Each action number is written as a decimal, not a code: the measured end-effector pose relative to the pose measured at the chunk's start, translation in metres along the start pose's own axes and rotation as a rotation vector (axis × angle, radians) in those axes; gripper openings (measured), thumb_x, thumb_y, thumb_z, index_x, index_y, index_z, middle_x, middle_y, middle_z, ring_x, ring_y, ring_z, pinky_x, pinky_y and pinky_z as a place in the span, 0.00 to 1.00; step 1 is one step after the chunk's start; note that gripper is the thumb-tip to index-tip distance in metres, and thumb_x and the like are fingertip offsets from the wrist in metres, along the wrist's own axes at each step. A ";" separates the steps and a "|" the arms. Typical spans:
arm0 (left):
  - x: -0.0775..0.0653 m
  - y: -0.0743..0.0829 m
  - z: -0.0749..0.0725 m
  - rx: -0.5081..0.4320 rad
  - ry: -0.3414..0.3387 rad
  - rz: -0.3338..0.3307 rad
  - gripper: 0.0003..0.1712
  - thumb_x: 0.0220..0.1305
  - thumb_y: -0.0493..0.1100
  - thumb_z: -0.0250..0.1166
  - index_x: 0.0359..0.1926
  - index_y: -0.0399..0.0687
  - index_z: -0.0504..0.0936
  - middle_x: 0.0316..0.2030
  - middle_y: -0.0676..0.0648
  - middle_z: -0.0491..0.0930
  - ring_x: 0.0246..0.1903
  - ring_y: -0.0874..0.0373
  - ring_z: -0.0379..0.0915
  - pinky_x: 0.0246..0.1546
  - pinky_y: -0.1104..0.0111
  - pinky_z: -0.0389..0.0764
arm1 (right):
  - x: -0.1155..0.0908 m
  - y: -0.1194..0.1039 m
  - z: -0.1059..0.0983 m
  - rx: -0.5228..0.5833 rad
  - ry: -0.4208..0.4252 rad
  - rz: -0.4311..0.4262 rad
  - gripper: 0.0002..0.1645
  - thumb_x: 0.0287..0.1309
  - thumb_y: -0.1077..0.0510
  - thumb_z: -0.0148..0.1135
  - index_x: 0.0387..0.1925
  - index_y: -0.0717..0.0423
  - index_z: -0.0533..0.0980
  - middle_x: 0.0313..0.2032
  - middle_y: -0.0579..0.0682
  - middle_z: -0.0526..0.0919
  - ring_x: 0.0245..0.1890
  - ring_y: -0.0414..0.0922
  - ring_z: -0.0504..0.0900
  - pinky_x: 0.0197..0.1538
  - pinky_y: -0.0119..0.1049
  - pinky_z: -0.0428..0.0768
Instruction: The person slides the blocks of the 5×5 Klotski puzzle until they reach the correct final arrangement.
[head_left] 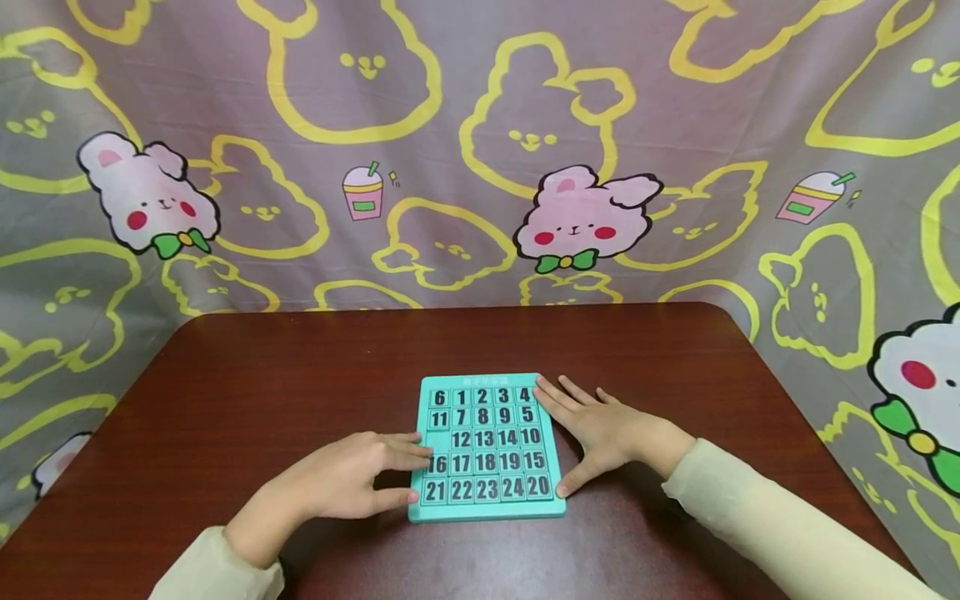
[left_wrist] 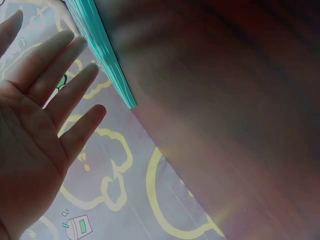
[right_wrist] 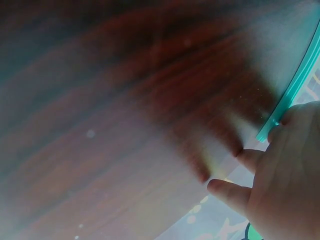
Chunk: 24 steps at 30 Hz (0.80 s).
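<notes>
A turquoise sliding number puzzle (head_left: 487, 515) lies flat on the table, black numerals facing up. Its one vacant space is at the left end of the third row, between tile 11 (head_left: 438, 419) and tile 16 (head_left: 439, 465). My left hand (head_left: 337, 475) reaches in from the left, a fingertip at tile 16 and the thumb at the frame's left edge. Along the right edge my right hand (head_left: 611, 433) spreads its fingers, with a fingertip near tile 4 and the thumb by the lower corner. Both wrist views show the puzzle only edge-on, its numbers hidden.
The dark red-brown wooden table (head_left: 300, 367) has rounded far corners. Behind it and at both sides hangs a grey curtain (head_left: 465, 100) printed with yellow bear outlines, white rabbits and pink cups.
</notes>
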<state>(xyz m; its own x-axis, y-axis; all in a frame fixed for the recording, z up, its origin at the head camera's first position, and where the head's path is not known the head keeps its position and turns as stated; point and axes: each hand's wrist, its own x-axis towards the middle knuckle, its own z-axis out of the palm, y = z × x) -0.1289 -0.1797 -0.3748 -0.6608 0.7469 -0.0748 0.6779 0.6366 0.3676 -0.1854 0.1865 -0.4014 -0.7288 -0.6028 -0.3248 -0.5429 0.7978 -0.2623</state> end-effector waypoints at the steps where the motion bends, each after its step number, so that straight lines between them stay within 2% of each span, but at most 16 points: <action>1: 0.002 -0.002 0.000 0.002 0.004 -0.001 0.25 0.67 0.54 0.65 0.61 0.49 0.81 0.60 0.53 0.80 0.67 0.53 0.71 0.62 0.52 0.76 | 0.000 0.000 0.000 -0.002 0.000 -0.001 0.84 0.29 0.12 0.63 0.80 0.42 0.36 0.80 0.41 0.29 0.80 0.55 0.33 0.70 0.74 0.46; 5: 0.008 -0.007 0.000 0.015 0.018 -0.007 0.27 0.67 0.54 0.64 0.62 0.47 0.80 0.62 0.50 0.79 0.68 0.51 0.69 0.62 0.51 0.75 | 0.000 0.001 0.001 0.003 0.000 -0.003 0.84 0.29 0.13 0.64 0.80 0.42 0.35 0.80 0.41 0.28 0.80 0.55 0.33 0.70 0.74 0.46; 15: 0.017 -0.012 0.000 0.033 0.001 -0.026 0.29 0.67 0.55 0.63 0.64 0.45 0.78 0.66 0.47 0.74 0.68 0.51 0.69 0.63 0.51 0.75 | 0.001 0.001 0.001 0.010 0.000 -0.004 0.85 0.29 0.13 0.64 0.80 0.43 0.35 0.80 0.42 0.28 0.80 0.55 0.33 0.70 0.74 0.45; 24: 0.019 -0.012 0.001 0.027 -0.004 -0.020 0.29 0.67 0.55 0.64 0.62 0.43 0.79 0.66 0.47 0.75 0.64 0.52 0.74 0.60 0.54 0.78 | 0.001 0.003 0.002 0.011 0.000 -0.010 0.85 0.30 0.13 0.64 0.80 0.44 0.35 0.80 0.43 0.28 0.80 0.56 0.33 0.69 0.75 0.46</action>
<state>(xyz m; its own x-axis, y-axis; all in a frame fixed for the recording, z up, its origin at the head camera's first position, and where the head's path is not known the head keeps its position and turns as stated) -0.1492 -0.1731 -0.3812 -0.6733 0.7344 -0.0856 0.6729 0.6566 0.3405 -0.1867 0.1881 -0.4038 -0.7237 -0.6105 -0.3218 -0.5454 0.7917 -0.2754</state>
